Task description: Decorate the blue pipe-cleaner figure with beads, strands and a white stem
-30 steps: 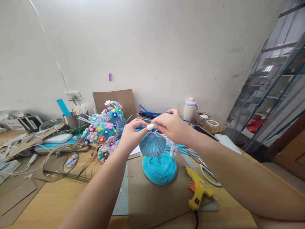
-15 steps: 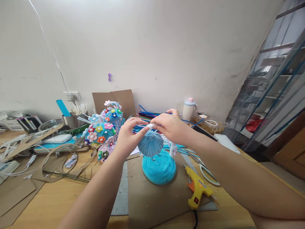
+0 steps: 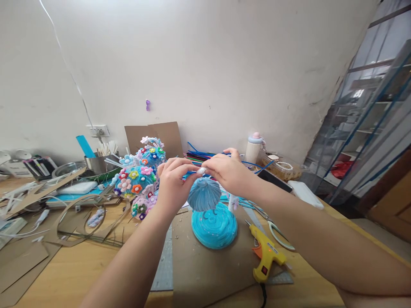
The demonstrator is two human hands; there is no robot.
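Between my two hands is a white, fuzzy pipe-cleaner stem [image 3: 201, 170], pinched from both sides. My left hand [image 3: 175, 182] is closed on its left part with thumb and fingers. On the right, the fingertips of my right hand [image 3: 226, 170] press the same stem. Just below it hangs a pale blue ribbed dome [image 3: 204, 196], like a small lampshade. Under the dome lies a round, bright blue coiled base [image 3: 214, 229]. A white post [image 3: 231, 202] with a pale flower on it stands at the base's right edge; its upper part is behind my right hand.
A yellow glue gun [image 3: 267, 252] lies right of the base, by scissors [image 3: 280, 235]. Brown cardboard [image 3: 205, 278] is under the base. Flower-covered blue pieces [image 3: 138, 179] stand left. Behind are pipe cleaners [image 3: 199, 155] and a bottle [image 3: 253, 147].
My left hand has turned slightly, its fingers now lying more over the stem. The dome has swung a little to the right. My right hand keeps its pinch.
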